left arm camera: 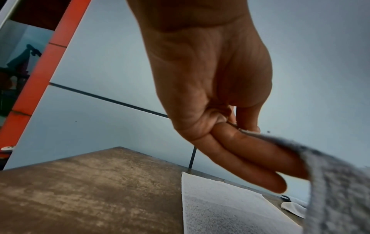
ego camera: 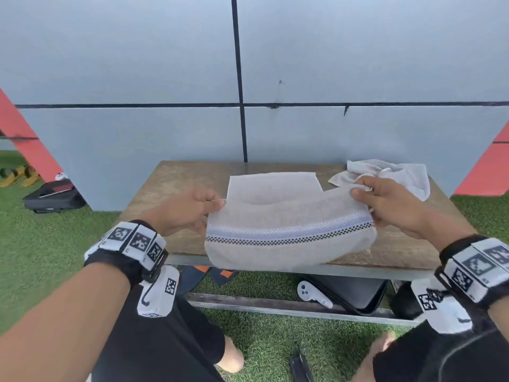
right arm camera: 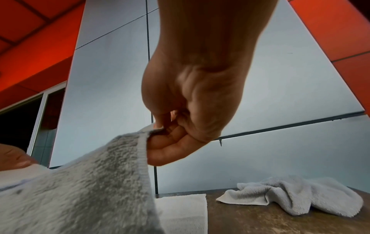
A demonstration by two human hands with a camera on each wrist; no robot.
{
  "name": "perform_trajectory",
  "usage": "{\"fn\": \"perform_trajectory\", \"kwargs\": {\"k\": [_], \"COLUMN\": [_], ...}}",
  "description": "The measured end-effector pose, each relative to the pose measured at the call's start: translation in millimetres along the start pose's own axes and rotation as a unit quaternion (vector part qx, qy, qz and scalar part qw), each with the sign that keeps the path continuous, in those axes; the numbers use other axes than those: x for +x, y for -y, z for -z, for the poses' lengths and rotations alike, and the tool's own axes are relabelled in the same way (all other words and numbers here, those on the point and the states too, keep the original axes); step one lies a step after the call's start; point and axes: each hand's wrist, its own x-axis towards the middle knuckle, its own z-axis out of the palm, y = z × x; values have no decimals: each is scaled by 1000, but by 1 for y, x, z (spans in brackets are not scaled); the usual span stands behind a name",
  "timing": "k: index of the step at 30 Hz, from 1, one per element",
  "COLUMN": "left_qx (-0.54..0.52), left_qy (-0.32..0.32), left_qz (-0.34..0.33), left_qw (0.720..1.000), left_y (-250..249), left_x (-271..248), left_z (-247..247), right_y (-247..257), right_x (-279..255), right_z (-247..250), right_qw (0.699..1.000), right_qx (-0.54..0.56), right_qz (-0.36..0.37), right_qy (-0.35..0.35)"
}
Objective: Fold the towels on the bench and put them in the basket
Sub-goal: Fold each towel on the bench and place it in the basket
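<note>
A pale grey towel (ego camera: 286, 216) with a blue and checked stripe lies half on the wooden bench (ego camera: 170, 183), its near part lifted and curling toward the far part. My left hand (ego camera: 214, 203) pinches the lifted left corner between thumb and fingers (left arm camera: 260, 150). My right hand (ego camera: 358, 190) pinches the lifted right corner (right arm camera: 152, 133). The towel's far half (left arm camera: 220, 205) lies flat on the bench. A second, crumpled white towel (ego camera: 396, 175) sits at the bench's far right corner (right arm camera: 290, 194). No basket is in view.
A grey panelled wall (ego camera: 165, 64) stands right behind the bench. Under the bench lie a black case (ego camera: 355, 293) and a white controller (ego camera: 311, 295) on green turf. A black bag (ego camera: 55, 197) rests on the turf to the left.
</note>
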Motion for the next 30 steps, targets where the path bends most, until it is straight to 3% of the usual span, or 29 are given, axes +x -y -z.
{"fn": "perform_trajectory", "kwargs": {"k": [7, 11, 17, 22, 25, 30], "left_qx": [-50, -28, 19, 144, 200, 244], "left_qy": [-122, -208, -277, -281, -274, -273], "left_qz": [28, 31, 52, 75, 81, 31], "left_qw": [991, 977, 959, 946, 937, 930], "left_y": [16, 18, 23, 44, 64, 82], "left_x": [58, 111, 206, 267, 284, 291], "left_z": [-2, -1, 16, 14, 6, 1], "right_y": [-14, -22, -34, -59, -78, -91], "right_x": [67, 132, 238, 299, 312, 309], "right_z": [-21, -31, -36, -45, -59, -74], "right_qw": [999, 998, 993, 967, 962, 956], "right_qx": [-14, 0, -54, -228, -260, -294], "right_qz": [-31, -51, -83, -88, -70, 6], "right_qy": [-40, -45, -67, -68, -48, -25]}}
